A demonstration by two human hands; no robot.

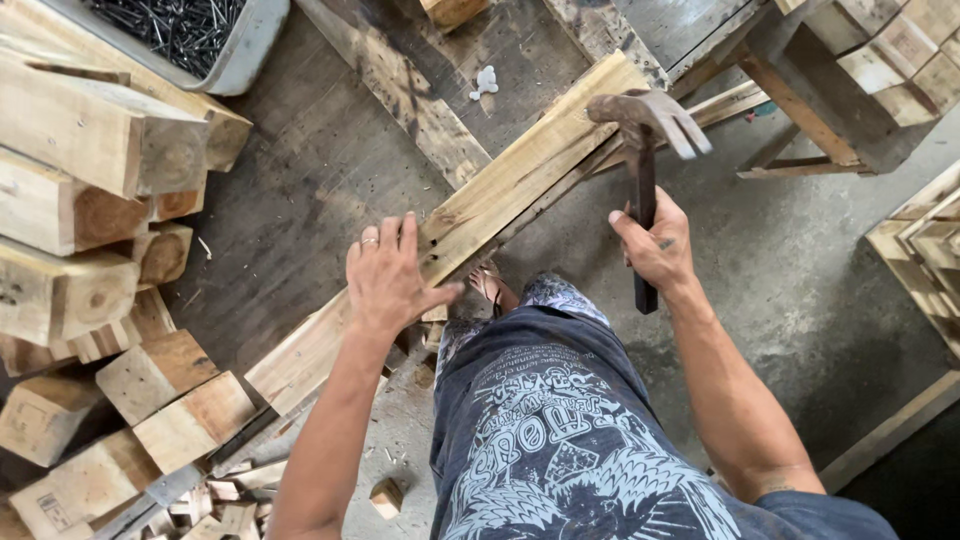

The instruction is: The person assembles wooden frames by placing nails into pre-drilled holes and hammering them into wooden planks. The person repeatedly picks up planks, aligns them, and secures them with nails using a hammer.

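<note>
Just below the rusty steel head, on the lower half of its dark handle, a claw hammer (641, 140) is clasped in the right hand (655, 245), fingers wrapped fully round the shaft and the thumb laid along it. The head is raised above and beyond the fist, claw pointing away to the right, and is judged top-heavy; a hold low on the handle gives swing, while a hold nearer the head would give control. The handle looks hard and stiff (its surface cannot be judged for slipperiness).

Beneath the left hand (388, 280), a long pale plank (520, 175) is pressed down, palm flat and fingers spread rather than curled round anything, a ring seen on one finger. The plank runs diagonally from lower left of that palm up towards the hammer head, resting over darker boards on the floor. It is judged rigid, moderately heavy and rough, with small nail holes near the palm; splinters are likely at the edges.

The right forearm is bent, wrist cocked upward. The left arm is extended straight. Stacked wooden blocks (90, 200) lie to the left of the pressing hand, with a tray of nails (215, 50) beyond.
</note>
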